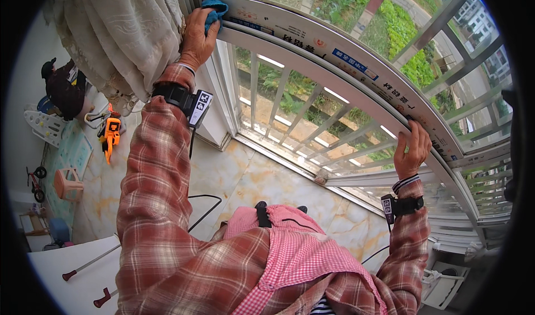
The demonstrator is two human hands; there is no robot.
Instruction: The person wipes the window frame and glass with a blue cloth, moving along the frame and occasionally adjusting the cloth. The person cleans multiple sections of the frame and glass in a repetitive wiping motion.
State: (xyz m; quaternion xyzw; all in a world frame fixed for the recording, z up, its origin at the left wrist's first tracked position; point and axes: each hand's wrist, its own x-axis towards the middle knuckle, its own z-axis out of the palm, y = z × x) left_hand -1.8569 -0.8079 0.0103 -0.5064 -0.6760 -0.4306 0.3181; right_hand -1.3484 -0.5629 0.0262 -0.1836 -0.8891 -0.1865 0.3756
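My left hand (pixel 199 39) is closed on a teal-blue cloth (pixel 216 11), pressed at the left end of the window's horizontal rail beside the curtain. The white window frame (pixel 329 97) curves across the view and carries a printed film strip along its rail. Farther right along that rail, my right hand (pixel 412 148) has its fingertips hooked on the edge, with no cloth in it. Black devices are strapped to both wrists, and a cable hangs from each.
A pale lace curtain (pixel 120 36) hangs left of the frame. Metal bars (pixel 315 111) stand outside the glass. On the marbled floor are an orange toy (pixel 111 134) and a pink stool (pixel 68 184). Another person (pixel 64 86) is at far left; two crutches (pixel 92 262) lie lower left.
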